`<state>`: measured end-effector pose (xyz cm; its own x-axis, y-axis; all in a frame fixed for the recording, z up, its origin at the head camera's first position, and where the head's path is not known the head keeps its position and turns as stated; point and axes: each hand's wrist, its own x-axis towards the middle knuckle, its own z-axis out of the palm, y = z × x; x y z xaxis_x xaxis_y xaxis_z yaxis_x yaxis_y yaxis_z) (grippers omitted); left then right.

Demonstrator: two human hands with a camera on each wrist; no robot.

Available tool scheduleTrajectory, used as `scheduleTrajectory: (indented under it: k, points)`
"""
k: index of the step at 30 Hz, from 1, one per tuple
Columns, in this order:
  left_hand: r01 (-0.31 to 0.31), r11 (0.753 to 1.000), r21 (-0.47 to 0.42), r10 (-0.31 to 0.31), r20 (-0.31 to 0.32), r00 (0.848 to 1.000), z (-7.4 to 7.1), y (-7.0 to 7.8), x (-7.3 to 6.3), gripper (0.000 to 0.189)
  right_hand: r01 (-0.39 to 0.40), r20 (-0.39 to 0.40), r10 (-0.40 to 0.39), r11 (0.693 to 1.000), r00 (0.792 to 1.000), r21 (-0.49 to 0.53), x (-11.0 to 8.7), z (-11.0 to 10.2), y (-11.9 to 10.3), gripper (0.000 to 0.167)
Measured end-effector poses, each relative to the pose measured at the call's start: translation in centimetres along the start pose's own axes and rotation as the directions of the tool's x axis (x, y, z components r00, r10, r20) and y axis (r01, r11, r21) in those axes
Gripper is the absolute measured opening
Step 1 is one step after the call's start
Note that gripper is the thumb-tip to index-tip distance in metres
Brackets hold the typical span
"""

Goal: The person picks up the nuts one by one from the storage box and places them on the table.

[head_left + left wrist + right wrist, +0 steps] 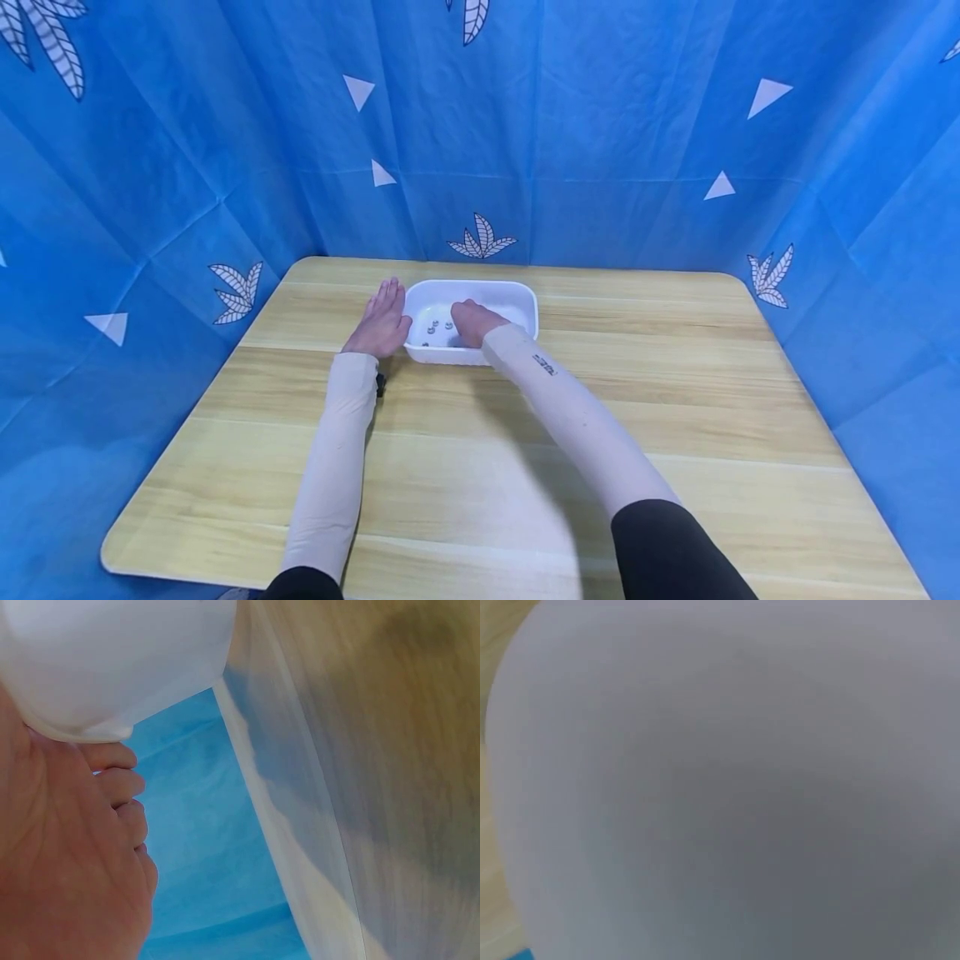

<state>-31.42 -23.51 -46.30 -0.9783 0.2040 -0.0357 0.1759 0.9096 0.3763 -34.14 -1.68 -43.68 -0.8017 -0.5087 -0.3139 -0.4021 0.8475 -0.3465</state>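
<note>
Beside the tub [517, 293], the left hand [382, 321] is laid flat, bracing it; right hand [472, 323] is dipped inside, grip hidden.

A wooden table [675, 417] stands before a blue leaf-patterned backdrop [637, 125].

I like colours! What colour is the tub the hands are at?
White; the tub shows best in the head view.

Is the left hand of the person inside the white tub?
No, the left hand lies flat on the table against the outer left wall of the white tub; only the right hand reaches inside.
</note>
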Motion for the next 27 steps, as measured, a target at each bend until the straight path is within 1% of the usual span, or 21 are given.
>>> scheduleTrajectory:
  k: [6,11,15,22,27]
  points:
    - [-0.007,1.000,0.003,0.007,-0.010,1.000,0.0,0.1,-0.1,0.069,0.022,-0.058,-0.022,1.000,0.998,0.007,0.3,0.2,0.4,0.012]
    - [-0.016,1.000,0.000,0.016,-0.018,1.000,-0.1,0.3,-0.2,0.069,0.034,-0.075,-0.032,0.999,0.997,0.024,0.3,0.2,0.6,0.007]
    - [-0.016,1.000,0.000,0.016,-0.017,1.000,-0.1,0.3,-0.3,0.068,0.046,-0.079,-0.042,0.997,0.996,0.055,0.2,0.1,0.9,0.007]
    - [-0.017,1.000,-0.002,0.017,-0.019,1.000,0.0,0.1,-0.2,0.069,0.023,-0.106,-0.009,0.990,0.994,0.137,-0.2,0.0,1.5,0.005]
    - [-0.017,1.000,-0.001,0.017,-0.019,1.000,0.1,0.0,-0.1,0.070,0.041,-0.135,-0.018,0.985,0.991,0.166,-0.4,-0.2,1.9,0.011]
